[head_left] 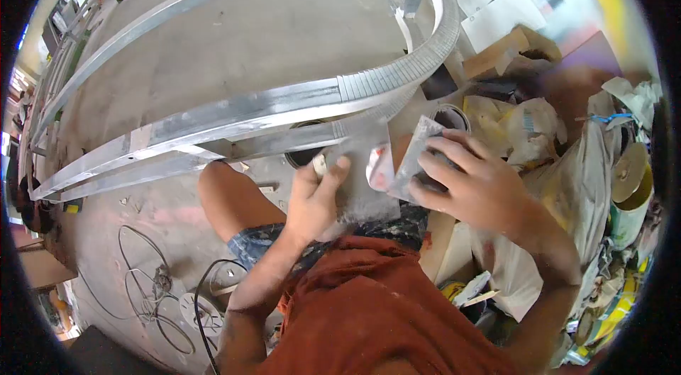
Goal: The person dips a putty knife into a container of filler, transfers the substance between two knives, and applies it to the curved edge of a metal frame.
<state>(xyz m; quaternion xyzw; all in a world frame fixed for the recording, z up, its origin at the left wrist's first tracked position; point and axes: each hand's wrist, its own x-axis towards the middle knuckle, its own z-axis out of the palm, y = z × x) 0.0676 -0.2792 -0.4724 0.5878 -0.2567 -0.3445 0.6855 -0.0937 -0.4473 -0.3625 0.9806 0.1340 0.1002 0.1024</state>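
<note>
My left hand is closed round the pale handle of a wide, flat grey putty knife, its blade reaching right over my lap. My right hand grips a grey, flat-faced rectangular piece, fingers bent over its top; its exact kind I cannot tell. Between the two, a white patch with red streaks overlaps the blade's right edge. Just beyond my hands runs a metal frame with a curved, ribbed corner. An open round can stands behind my right hand.
On the right lie plastic bags, a cardboard box and a yellowish tin among rubbish. A black cable coils over the floor at left, beside a pale round disc. A dark round container sits under the frame.
</note>
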